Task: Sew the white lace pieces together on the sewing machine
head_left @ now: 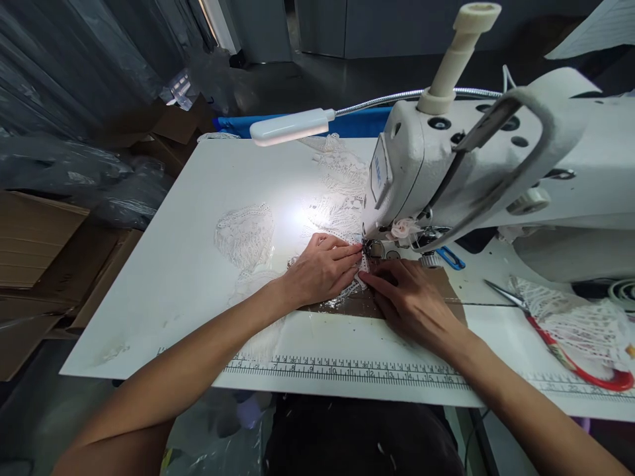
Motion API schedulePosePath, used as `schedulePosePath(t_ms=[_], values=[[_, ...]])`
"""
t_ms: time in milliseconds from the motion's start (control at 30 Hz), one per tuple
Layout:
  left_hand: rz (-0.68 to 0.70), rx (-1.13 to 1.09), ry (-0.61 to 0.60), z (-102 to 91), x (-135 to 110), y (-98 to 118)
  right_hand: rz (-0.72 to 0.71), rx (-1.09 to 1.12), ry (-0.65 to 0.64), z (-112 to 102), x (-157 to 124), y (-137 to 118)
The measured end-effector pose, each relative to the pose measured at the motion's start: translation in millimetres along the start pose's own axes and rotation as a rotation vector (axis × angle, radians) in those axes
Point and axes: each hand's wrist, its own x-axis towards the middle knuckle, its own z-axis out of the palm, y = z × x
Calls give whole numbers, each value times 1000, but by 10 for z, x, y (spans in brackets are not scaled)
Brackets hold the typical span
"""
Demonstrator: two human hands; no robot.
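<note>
White lace pieces [337,205] run under the needle area of the white sewing machine [407,165]. My left hand [325,268] lies flat on the lace just left of the presser foot, fingers stretched toward it. On the near side of the foot, my right hand [409,294] has its thumb and fingers drawn together at the lace edge. That pinch is partly hidden. Beneath both hands is a brown shiny sheet [357,305]. Another lace piece [245,235] rests flat on the table to the left.
A lit lamp [292,127] hangs over the white table [163,264]. Red-handled scissors [550,337] lie at right, partly under lace [578,317]. A blue tool [450,258] sits by the machine. Printed ruler marks [347,373] follow the front edge. Cardboard boxes [44,244] stand left.
</note>
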Motion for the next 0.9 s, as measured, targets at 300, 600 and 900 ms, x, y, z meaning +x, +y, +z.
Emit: schedulePosePath(t_ms=[300,600,900], values=[[-4,12,-9,-46,6,6,22,17,46,46,-20,-10],[-1,-56,-36,-36,-6,-42,33,67,65,51,3,8],[-8,56,-39,-37,-6,17,66,169,15,58,-21,98]])
